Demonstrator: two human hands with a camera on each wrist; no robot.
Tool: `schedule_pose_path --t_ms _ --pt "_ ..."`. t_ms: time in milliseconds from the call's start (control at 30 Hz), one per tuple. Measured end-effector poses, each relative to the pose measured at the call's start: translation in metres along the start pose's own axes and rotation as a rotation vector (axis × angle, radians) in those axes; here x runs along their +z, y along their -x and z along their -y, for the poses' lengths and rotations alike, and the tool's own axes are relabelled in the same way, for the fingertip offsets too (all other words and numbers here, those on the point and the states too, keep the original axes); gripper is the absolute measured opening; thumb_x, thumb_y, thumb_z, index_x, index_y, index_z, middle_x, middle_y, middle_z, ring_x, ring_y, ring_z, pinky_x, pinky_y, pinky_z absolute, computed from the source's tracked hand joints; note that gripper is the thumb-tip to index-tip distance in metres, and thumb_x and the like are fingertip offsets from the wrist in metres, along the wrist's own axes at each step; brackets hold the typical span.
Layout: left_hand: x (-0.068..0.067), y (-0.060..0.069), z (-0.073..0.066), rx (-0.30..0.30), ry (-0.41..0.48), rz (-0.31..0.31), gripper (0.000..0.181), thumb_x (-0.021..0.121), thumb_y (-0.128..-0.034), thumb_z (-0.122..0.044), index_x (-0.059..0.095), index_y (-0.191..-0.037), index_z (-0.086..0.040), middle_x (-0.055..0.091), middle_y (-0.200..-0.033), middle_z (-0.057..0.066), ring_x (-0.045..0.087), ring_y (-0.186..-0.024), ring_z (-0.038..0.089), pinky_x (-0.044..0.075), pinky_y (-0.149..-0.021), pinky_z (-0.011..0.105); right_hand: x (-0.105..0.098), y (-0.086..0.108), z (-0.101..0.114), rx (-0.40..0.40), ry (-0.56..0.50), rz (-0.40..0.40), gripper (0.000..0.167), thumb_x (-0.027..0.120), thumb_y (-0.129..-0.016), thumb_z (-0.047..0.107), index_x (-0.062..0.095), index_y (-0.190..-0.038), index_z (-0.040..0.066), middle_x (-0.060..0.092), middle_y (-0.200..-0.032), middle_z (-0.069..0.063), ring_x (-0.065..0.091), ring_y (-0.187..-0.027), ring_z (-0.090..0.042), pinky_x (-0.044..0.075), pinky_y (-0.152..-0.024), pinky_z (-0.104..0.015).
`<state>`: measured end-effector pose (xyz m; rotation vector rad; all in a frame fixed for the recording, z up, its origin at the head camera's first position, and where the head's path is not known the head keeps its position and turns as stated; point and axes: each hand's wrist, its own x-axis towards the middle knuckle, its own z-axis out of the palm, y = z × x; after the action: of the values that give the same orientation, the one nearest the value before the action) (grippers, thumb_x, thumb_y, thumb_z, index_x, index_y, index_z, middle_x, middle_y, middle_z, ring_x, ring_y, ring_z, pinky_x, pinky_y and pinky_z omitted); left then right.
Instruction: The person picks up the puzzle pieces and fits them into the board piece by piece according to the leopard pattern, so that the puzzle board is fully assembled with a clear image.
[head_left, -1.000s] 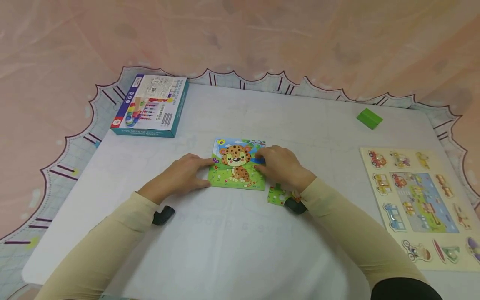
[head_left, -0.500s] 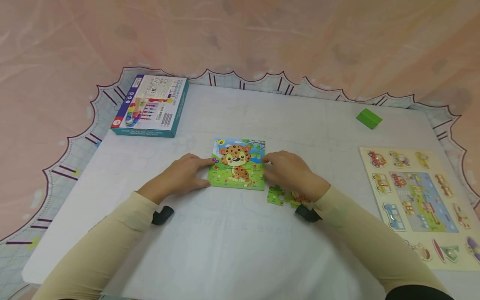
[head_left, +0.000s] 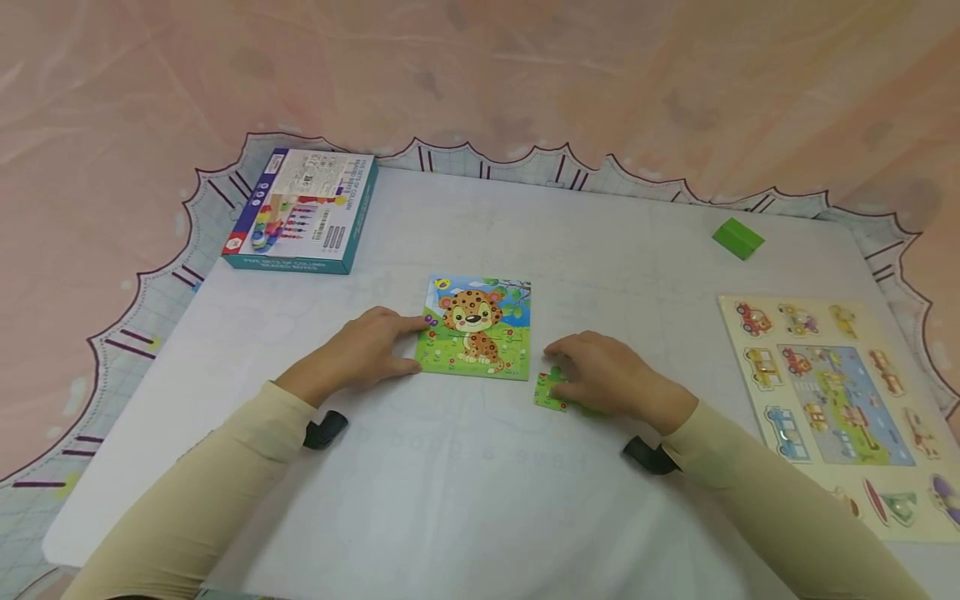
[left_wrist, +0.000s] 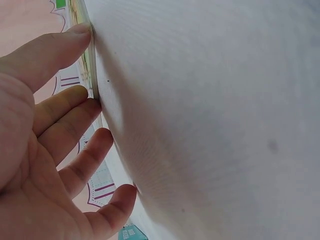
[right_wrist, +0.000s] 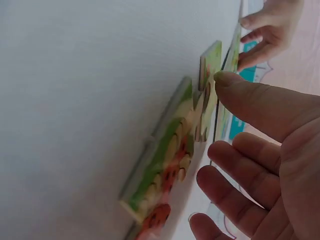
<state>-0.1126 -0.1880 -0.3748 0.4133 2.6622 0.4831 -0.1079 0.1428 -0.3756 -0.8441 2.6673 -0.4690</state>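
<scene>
A square leopard picture puzzle (head_left: 474,329) lies flat near the middle of the table. My left hand (head_left: 360,350) touches its left edge with thumb and fingertips; in the left wrist view the fingers (left_wrist: 75,120) are spread and only slightly bent. To the right of the puzzle, my right hand (head_left: 611,375) hovers over loose jigsaw pieces, partly covering them. A green piece (head_left: 550,400) shows below its fingers. In the right wrist view, the thumb tip is at or just above a green piece (right_wrist: 210,65), and a piece with orange spots (right_wrist: 167,160) lies nearer.
A boxed bead toy (head_left: 300,212) lies at the back left. At the back right is a green block (head_left: 738,238). A wooden vehicle puzzle board (head_left: 738,367) lies on the right, partly behind the right sleeve. The white table (head_left: 450,500) has a scalloped cloth edge behind.
My right hand has left the leopard puzzle's right edge and moved right and toward the front, over the loose pieces. The left hand has stayed at the left edge.
</scene>
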Motion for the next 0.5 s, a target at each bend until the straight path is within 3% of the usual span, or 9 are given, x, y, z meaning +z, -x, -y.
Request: schedule_pose_path --t_ms 500 --pt "0.0013 -0.0003 0.0012 0.002 0.006 -0.008 0.067 0.079 -0.0873 -0.026 0.053 -0.147 -0.012 0.055 -0.141 0.017 0.043 -0.133 0.037 0.038 -0.109 0.055 0.0076 0.0108 -0.0024 -0.057 0.0 -0.025 0.056 0.085 -0.078 0.026 0.065 -0.125 0.003 0.066 -0.119 -0.006 0.058 -0.111 -0.026 0.05 -0.092 -0.042"
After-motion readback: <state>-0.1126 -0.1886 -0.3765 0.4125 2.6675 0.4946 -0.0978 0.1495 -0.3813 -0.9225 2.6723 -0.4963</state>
